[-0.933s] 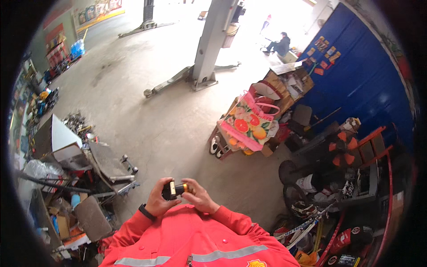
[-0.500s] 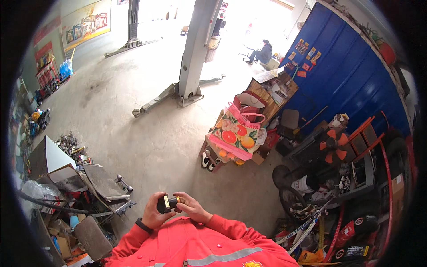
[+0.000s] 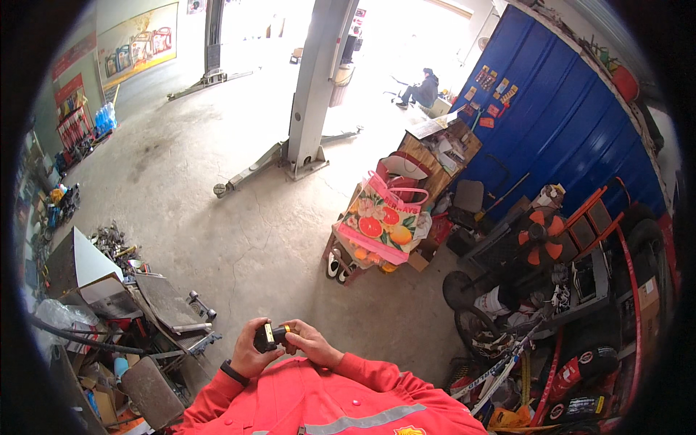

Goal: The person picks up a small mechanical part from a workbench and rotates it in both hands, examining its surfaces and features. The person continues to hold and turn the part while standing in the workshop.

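In front of my chest I hold a small black device (image 3: pixel 278 335) with a pale yellowish strip across it and an orange ring at its right end. It is too small to tell its exact kind. My left hand (image 3: pixel 249 353), with a dark band at the wrist, is wrapped round its left side. From the right, the fingers of my right hand (image 3: pixel 315 344) close on the end by the orange ring. Both forearms are in red sleeves.
A grey lift post (image 3: pixel 308 94) stands ahead on the concrete floor. Right of it, a flowered bag (image 3: pixel 380 225) rests on a stand. Scrap and boxes (image 3: pixel 109 290) pile up at left; a fan (image 3: pixel 540 235) and clutter fill the right. A person (image 3: pixel 423 88) sits far off.
The view has shifted slightly. Both hands keep their hold on the black device, and the right fingers have moved a little around the orange-ringed end.
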Demonstrator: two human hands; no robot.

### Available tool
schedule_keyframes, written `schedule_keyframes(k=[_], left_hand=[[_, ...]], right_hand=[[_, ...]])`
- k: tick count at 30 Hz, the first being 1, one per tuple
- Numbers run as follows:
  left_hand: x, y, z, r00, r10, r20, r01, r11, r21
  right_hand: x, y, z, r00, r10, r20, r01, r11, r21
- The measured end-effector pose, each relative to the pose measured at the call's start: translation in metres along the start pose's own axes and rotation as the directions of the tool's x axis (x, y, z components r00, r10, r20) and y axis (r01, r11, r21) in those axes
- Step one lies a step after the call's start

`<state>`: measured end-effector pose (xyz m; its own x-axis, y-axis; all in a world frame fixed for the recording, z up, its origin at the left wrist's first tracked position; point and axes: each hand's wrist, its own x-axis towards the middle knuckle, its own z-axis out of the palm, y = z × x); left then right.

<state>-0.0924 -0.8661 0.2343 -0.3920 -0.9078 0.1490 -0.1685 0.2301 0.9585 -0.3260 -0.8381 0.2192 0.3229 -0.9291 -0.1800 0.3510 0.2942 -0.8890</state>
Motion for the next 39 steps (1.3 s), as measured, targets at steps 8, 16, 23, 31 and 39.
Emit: schedule_keyframes(k=[8, 16, 23, 31, 39], left_hand=[[-0.002, 0.003, 0.001, 0.998, 0.053, 0.018, -0.054, 0.994, 0.094], [-0.005, 0.002, 0.003, 0.997, 0.068, 0.028, -0.071, 0.991, 0.118], [-0.005, 0.001, 0.004, 0.998, 0.058, 0.032, -0.061, 0.991, 0.116], [-0.005, 0.006, 0.004, 0.999, 0.033, 0.034, -0.035, 0.997, 0.073], [-0.006, 0.002, 0.006, 0.999, 0.024, 0.042, -0.025, 0.999, 0.043]], right_hand=[[-0.005, 0.002, -0.003, 1.000, -0.004, 0.009, 0.004, 0.999, -0.033], [-0.006, 0.007, -0.008, 1.000, 0.012, 0.025, -0.010, 0.998, -0.056], [-0.005, 0.013, -0.010, 0.999, 0.050, 0.013, -0.050, 0.999, 0.009], [-0.007, 0.008, 0.000, 0.999, -0.039, 0.003, 0.039, 0.997, -0.068], [-0.007, 0.010, -0.004, 1.000, 0.024, 0.005, -0.024, 1.000, -0.006]])
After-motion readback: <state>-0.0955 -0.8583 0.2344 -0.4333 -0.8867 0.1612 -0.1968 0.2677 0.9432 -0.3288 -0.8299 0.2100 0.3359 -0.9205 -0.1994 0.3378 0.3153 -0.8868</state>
